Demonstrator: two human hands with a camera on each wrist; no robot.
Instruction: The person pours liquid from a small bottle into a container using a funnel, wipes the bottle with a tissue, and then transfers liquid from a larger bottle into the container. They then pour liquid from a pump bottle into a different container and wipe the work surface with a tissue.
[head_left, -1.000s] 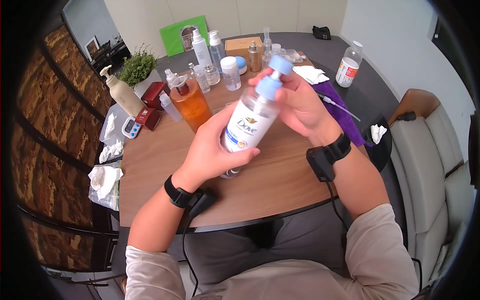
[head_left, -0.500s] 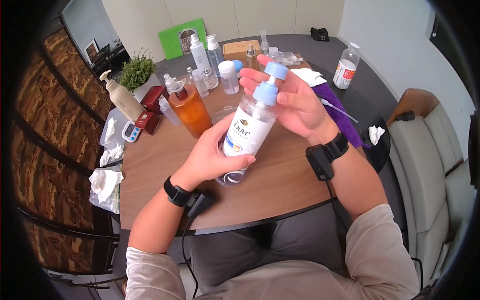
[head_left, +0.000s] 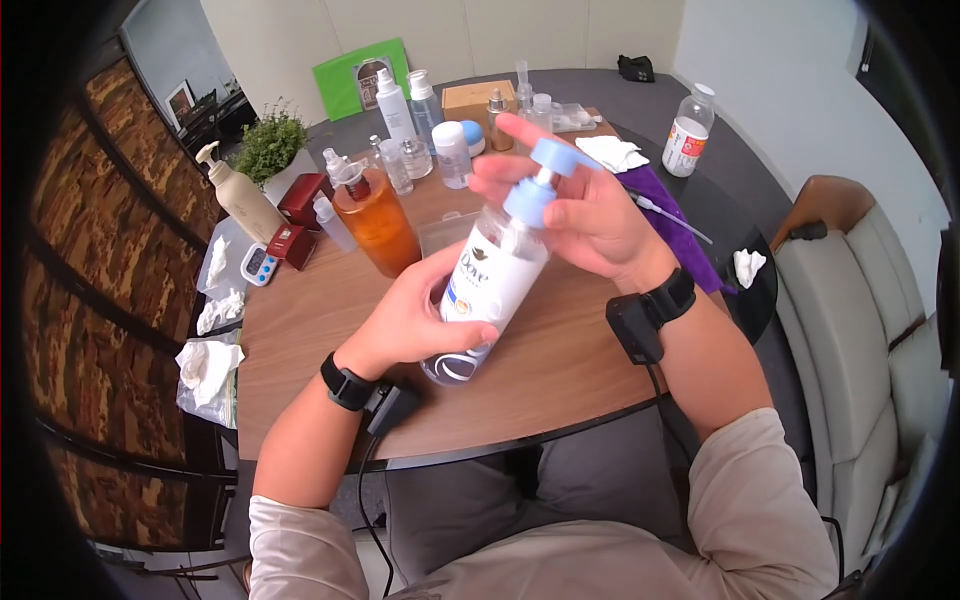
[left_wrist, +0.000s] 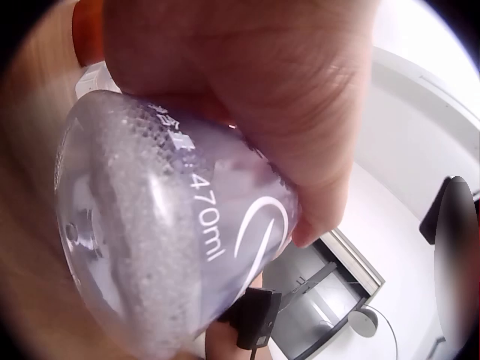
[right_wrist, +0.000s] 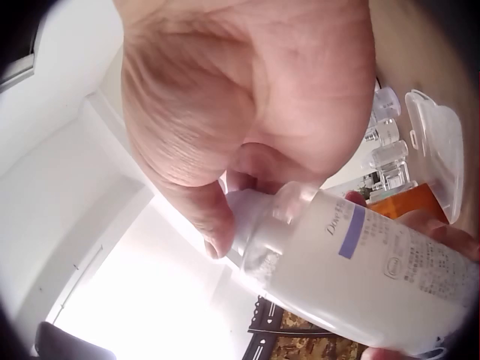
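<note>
My left hand [head_left: 405,315] grips a clear Dove pump bottle [head_left: 497,287] around its body, thumb across the front label. The bottle is tilted, its pale blue pump head [head_left: 554,157] leaning up to the right. In the left wrist view, the bottle's base [left_wrist: 120,217] shows foamy bubbles and a 470ml mark. My right hand [head_left: 605,225] is at the pump, with the thumb touching the blue collar [head_left: 528,203] and the blurred fingers stretched out behind the pump. In the right wrist view, that thumb [right_wrist: 210,225] lies along the collar's side.
An amber pump bottle [head_left: 378,232] stands just left of the held bottle. Several cosmetic bottles and jars fill the table's far side. A beige pump bottle [head_left: 245,198], red boxes [head_left: 293,245] and a timer [head_left: 259,265] stand left. At right lie a purple cloth [head_left: 672,205] and a labelled bottle [head_left: 688,135].
The Dove bottle has come down toward me and slightly left in my left hand. My right hand's fingers have spread from around the pump collar, while the thumb stays against it.
</note>
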